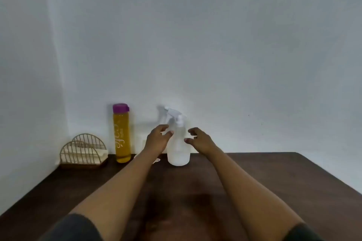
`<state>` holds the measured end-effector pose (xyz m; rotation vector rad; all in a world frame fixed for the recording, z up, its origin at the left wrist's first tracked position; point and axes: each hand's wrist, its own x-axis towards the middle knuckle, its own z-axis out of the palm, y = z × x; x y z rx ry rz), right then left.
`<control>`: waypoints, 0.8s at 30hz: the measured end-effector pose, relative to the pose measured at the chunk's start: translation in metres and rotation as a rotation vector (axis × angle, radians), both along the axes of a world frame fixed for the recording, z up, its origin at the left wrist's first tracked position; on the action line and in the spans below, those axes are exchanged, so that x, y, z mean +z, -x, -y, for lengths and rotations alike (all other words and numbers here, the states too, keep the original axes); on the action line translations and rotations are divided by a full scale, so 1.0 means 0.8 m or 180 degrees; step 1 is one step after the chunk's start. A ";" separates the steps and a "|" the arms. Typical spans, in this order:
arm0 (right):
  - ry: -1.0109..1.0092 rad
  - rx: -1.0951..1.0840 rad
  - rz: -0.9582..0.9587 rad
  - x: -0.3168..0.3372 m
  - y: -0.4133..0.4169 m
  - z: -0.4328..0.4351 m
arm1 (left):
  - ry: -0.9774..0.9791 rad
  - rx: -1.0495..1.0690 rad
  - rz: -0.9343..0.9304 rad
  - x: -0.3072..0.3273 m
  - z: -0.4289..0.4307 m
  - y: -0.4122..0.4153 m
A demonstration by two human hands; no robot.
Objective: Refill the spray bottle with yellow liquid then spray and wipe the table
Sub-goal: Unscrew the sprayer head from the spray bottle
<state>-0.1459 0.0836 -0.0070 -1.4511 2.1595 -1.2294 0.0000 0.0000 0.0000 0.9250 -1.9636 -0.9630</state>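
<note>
A white translucent spray bottle (178,148) with a white trigger head stands upright at the far edge of the dark wooden table (244,182). My left hand (157,140) hovers just left of the bottle's neck and my right hand (199,140) just right of it. Both have fingers loosely curved toward the bottle and hold nothing. To the left stands a tall bottle of yellow liquid (121,135) with a purple cap, upright against the wall.
A gold wire napkin holder (83,152) with cream cloths or napkins sits at the table's far left corner. A small white object (156,160) lies on the table behind my left wrist. A pale wall rises right behind the table.
</note>
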 end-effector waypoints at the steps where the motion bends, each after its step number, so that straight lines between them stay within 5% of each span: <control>1: -0.0013 0.0068 0.0105 -0.002 0.007 0.014 | -0.0099 -0.0096 -0.0056 -0.004 0.011 0.008; 11: 0.0026 0.0526 0.0183 -0.019 0.017 0.056 | -0.0268 -0.0635 -0.0217 -0.038 0.041 0.033; 24: -0.0084 0.0643 0.0276 -0.010 -0.069 -0.106 | -0.0025 -0.0737 0.0414 -0.024 -0.100 -0.060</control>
